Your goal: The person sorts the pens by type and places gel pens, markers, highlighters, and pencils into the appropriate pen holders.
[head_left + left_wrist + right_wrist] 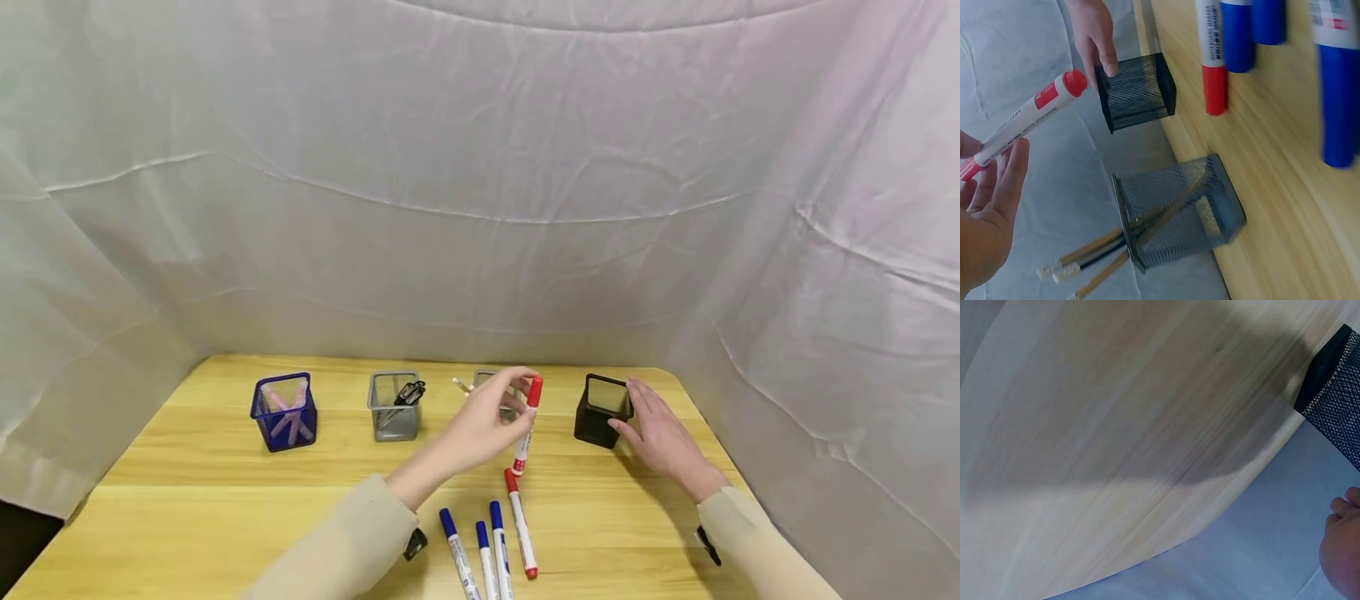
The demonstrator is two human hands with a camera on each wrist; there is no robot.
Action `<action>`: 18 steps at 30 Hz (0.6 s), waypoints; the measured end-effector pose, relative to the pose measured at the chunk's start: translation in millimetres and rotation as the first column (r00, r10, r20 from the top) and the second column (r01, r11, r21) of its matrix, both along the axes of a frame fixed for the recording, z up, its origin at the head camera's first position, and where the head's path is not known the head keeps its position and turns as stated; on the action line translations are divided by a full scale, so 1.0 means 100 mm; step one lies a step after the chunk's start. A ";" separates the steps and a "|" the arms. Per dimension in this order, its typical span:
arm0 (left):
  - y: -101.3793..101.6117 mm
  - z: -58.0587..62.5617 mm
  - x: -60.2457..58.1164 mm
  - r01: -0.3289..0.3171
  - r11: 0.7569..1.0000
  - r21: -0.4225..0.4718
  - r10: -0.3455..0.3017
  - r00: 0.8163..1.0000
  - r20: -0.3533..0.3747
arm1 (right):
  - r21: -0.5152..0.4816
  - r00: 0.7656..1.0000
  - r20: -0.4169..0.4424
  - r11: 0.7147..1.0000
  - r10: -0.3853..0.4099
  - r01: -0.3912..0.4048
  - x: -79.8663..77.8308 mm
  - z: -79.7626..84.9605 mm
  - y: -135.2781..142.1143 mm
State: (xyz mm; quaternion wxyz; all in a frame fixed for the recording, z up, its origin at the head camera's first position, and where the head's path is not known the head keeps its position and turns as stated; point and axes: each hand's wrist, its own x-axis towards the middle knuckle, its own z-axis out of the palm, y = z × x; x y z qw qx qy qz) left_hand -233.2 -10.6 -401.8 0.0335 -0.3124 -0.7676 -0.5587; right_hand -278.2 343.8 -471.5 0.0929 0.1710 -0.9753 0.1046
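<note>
My left hand (480,421) pinches a red-capped whiteboard marker (522,442) near its cap, thumb on one side and fingertips on the other. The marker hangs nearly upright, cap up; its red plug end shows in the left wrist view, where the hand (991,231) is at the lower left. My right hand (663,433) holds the right side of a black mesh pen holder (596,423), thumb at the front and fingers along the rim. A second red marker (521,525) lies on the table below the held one.
Several blue-capped markers (457,550) lie at the table's front. Behind my left hand stands a mesh holder (1172,187) with pencils. Further left are a grey mesh holder (395,425) with black looped handles and a blue one (262,410) with pink sticks. Grey cloth (450,275) hangs behind the table.
</note>
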 end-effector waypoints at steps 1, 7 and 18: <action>0.04 0.00 -0.02 0.002 1.000 0.011 -0.002 1.000 0.002 | 0.001 1.000 0.002 1.000 -0.001 0.001 0.00 0.00 0.00; 0.29 -0.01 -0.11 0.017 0.993 0.117 -0.019 1.000 0.016 | 0.000 1.000 0.000 1.000 -0.002 0.002 0.02 -0.03 0.01; 0.74 0.03 -0.35 -0.011 0.962 0.272 0.032 0.997 -0.073 | -0.017 0.999 -0.046 1.000 -0.001 0.000 0.00 -0.02 -0.02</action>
